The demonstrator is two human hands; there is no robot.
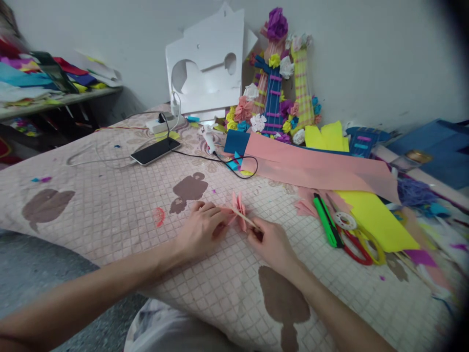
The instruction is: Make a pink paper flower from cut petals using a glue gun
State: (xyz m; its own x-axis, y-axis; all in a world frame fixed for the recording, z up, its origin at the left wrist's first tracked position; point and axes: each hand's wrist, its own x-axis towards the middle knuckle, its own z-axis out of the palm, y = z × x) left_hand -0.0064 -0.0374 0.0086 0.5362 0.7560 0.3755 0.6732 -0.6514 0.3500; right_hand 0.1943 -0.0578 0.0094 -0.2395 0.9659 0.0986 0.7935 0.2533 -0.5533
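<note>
Between my hands, a little above the table, is a folded piece of pink crepe paper (pixel 239 208) with petal-like points standing up. My left hand (pixel 203 227) is closed, pinching the paper's left side. A thin wooden stick (pixel 247 220) runs from the paper into my right hand (pixel 273 242), whose fingers are wrapped around its near end. My left fingertips are partly hidden behind the hand. To the right lie a green utility knife (pixel 327 222), red-handled scissors (pixel 353 247) and a roll of tape (pixel 345 221).
A glue gun (pixel 208 139) with a black cord and a phone (pixel 156 150) lie farther back. Pink crepe paper (pixel 322 164) and yellow paper (pixel 381 217) cover the right side. Decorated paper guitars (pixel 273 98) and a white foam board (pixel 205 63) lean against the wall.
</note>
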